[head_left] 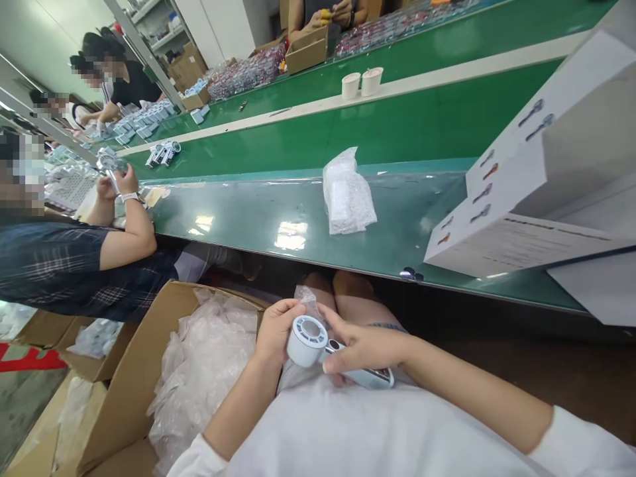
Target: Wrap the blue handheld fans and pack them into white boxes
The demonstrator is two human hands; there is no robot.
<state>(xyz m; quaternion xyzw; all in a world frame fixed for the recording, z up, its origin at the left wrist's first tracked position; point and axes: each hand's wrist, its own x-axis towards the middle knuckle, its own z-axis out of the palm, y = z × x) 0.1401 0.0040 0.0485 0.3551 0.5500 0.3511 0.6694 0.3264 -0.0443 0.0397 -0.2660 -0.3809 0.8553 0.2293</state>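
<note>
A light-blue handheld fan [307, 344] lies over my lap, its round head to the left and its handle running down to the right. My right hand [370, 346] is closed around the fan near the neck, with the thumb across the handle. Behind the fan head, my left hand [274, 331] has its fingers curled at a small clear plastic bag [309, 299]; whether it also grips the fan head is hard to see. On the bench ahead lies a bubble-wrap pouch [349, 192] with a white item inside.
A cardboard box [124, 377] full of clear plastic bags [209, 351] stands at my left. White printed boxes [517, 192] rise on the right of the green bench [238, 212]. Two cups [361, 83] stand farther back. A co-worker [74, 258] sits at the left, holding a fan.
</note>
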